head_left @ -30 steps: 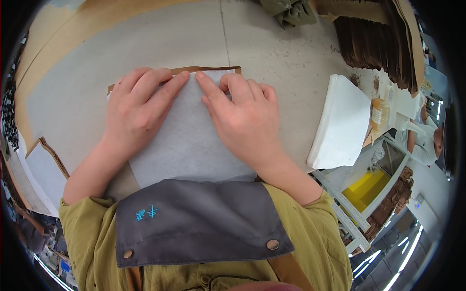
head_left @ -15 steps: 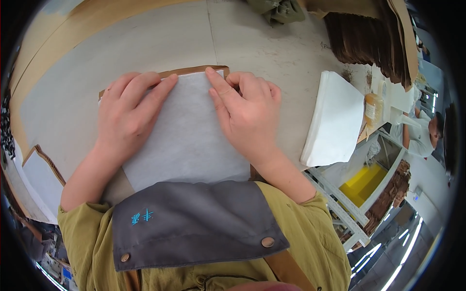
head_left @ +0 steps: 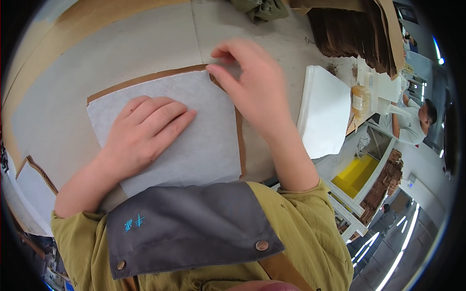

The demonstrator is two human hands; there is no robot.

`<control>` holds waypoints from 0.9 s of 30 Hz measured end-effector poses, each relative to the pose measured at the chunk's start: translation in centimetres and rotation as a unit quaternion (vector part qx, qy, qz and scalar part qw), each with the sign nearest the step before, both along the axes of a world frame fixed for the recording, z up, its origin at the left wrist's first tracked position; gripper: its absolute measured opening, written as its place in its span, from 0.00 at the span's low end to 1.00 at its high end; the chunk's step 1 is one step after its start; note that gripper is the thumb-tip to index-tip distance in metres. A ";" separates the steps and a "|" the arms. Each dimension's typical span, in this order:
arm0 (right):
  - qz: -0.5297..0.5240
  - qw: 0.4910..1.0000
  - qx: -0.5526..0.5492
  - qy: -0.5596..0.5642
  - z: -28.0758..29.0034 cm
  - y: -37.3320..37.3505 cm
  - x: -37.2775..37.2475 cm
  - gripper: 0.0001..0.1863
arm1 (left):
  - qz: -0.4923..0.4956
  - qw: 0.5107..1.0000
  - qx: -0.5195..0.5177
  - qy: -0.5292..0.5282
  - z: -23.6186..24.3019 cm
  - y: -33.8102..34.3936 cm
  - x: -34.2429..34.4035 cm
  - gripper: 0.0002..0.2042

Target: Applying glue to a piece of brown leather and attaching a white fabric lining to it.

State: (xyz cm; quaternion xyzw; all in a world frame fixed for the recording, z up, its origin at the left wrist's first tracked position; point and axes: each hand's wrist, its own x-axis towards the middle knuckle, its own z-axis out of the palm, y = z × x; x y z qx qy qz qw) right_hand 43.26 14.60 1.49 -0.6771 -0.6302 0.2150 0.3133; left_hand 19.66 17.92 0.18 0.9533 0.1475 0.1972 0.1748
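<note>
Nearest, the left hand (head_left: pixel 145 133) has slid back from the far edge onto the middle of the white paper-like sheet (head_left: pixel 204 150); it lies flat, fingers extended, clamping nothing. That leaves the brown layer (head_left: pixel 145 80) beneath exposed along the 12 and 3 o'clock edges. Farther, at the sheet's 1 o'clock corner, the right hand (head_left: pixel 259 87) has lifted, thumb and forefinger apart; whether the thumb touches the corner, I cannot tell.

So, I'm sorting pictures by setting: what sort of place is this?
Probably a workshop: a table holds a stack of brown sheets and a pile of white sheets, with another person beyond.
</note>
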 end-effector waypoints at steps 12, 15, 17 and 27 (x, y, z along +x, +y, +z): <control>0.091 0.993 -0.058 -0.037 0.5 2.7 0.0 0.11 | 0.015 0.999 -0.030 -0.010 -0.5 -0.1 -0.1 0.20; 0.088 0.990 -0.110 0.019 0.9 3.0 0.1 0.11 | 0.018 0.999 -0.035 -0.010 -0.5 -0.1 -0.1 0.20; 0.089 0.994 -0.055 -0.028 0.4 2.8 -0.2 0.12 | 0.018 0.999 -0.031 -0.013 -0.6 0.0 0.0 0.20; 0.073 0.991 -0.112 -0.022 0.6 3.2 -0.5 0.14 | 0.024 0.999 -0.036 -0.012 -0.5 0.0 -0.1 0.19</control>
